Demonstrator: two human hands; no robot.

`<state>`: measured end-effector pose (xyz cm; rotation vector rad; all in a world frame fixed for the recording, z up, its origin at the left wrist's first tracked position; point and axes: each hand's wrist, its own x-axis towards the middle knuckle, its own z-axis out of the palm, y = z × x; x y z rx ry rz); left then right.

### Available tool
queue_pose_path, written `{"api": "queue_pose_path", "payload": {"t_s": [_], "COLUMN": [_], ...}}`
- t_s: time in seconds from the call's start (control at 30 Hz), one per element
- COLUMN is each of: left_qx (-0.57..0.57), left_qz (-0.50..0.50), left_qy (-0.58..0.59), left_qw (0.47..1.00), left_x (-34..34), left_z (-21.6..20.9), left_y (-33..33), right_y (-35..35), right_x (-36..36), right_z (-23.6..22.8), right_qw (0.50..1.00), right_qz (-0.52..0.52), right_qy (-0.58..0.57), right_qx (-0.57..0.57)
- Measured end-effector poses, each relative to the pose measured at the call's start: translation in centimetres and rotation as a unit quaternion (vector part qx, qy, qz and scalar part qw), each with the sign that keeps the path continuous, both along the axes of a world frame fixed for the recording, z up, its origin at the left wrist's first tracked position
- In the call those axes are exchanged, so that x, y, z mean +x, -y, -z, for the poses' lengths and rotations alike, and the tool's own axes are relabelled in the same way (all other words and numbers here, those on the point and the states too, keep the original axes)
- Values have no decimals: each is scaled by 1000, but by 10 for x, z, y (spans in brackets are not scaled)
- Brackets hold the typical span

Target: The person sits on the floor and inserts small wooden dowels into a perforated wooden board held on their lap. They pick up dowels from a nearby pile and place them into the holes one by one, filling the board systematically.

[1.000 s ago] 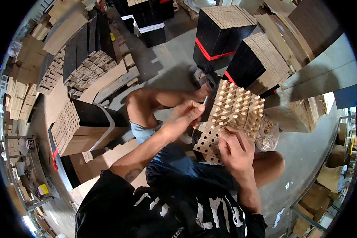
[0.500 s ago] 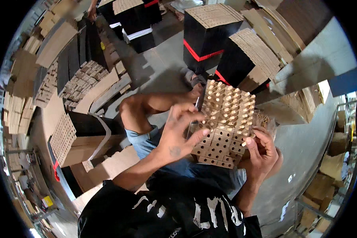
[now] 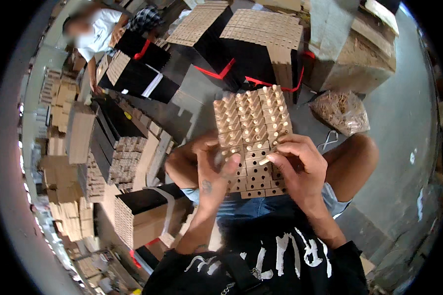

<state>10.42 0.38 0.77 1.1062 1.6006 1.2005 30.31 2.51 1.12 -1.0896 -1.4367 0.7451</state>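
A bundle of light brown drilled wooden blocks (image 3: 258, 174) sits in front of me over my lap. Wooden dowels (image 3: 251, 110) stand upright in the holes of its far part, while the holes nearer me show dark. My right hand (image 3: 305, 169) is closed, pinching one short wooden dowel (image 3: 265, 161) between thumb and fingers just over the holes. At the bundle's left edge is my left hand (image 3: 210, 169), its thumb reaching over the top near the last row of dowels. Its fingers are blurred and partly hidden, so their grip is unclear.
A clear plastic bag of dowels (image 3: 342, 113) lies on the floor beyond my right knee. Black-sided block stacks (image 3: 251, 59) with red straps stand ahead; more stacks (image 3: 125, 162) are at left. Another person (image 3: 101, 32) works at the far left.
The view has shifted, bringing the other person and the dowel bag into fuller sight. My right hand has moved from the bundle's right edge inward over the holes with the dowel; my left stays at the left edge.
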Motion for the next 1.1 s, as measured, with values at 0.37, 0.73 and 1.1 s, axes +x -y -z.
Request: {"api": "queue_pose_path", "payload": {"t_s": [0.37,0.73,1.1], "left_qx": [34,-45,-24], "left_qz": [50,-10,-22], "left_qy": [340,344,348], "left_qw": [939,938,937], "left_x": [-24,-79,-89], "left_z": [32,72,71], "left_y": [14,39,29], "right_y": [-22,-14,-4], "right_x": [-12,-5,-16], "right_z": [-15,-19,-14], "right_qw": [927,939,946], "right_qz": [-135,-177,-137], "right_qy": [267,247,252], "right_qx": [226,159,150]}}
